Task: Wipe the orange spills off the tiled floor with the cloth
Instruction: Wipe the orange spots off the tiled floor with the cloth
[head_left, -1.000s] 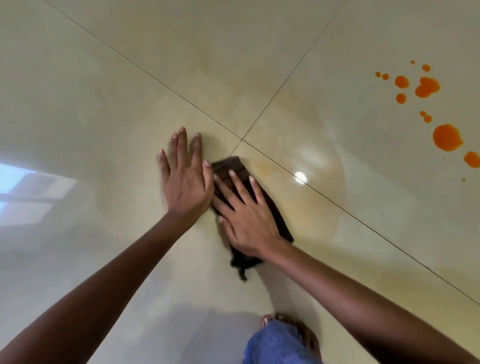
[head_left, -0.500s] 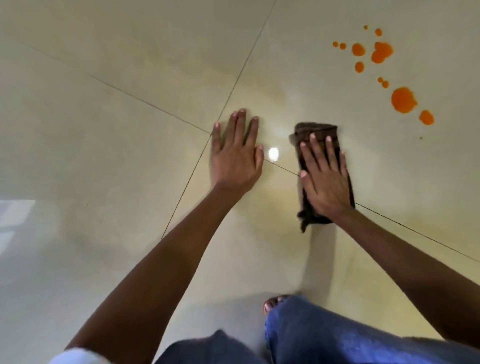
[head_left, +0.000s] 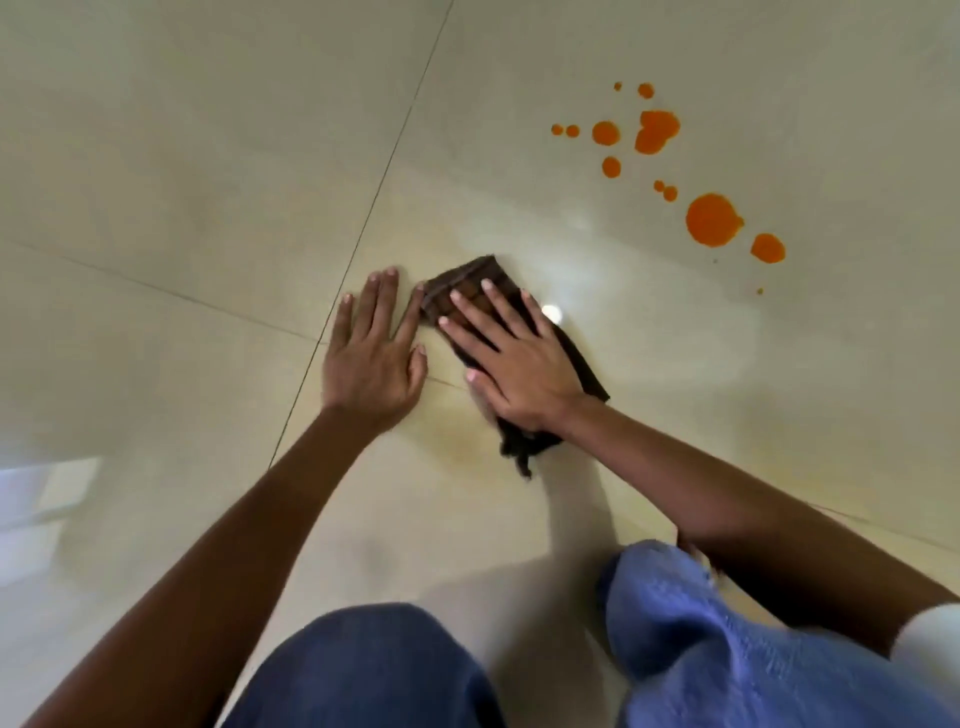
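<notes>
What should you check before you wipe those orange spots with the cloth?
1. Right hand flat on the cloth: ok.
2. Left hand flat on the floor beside the cloth: ok.
3. Cloth touching the spots: not ok, they lie apart from it, farther off and to the right.
4. Bare floor between cloth and spots: ok.
5. Underside of the cloth clean: cannot tell, it is hidden.
</notes>
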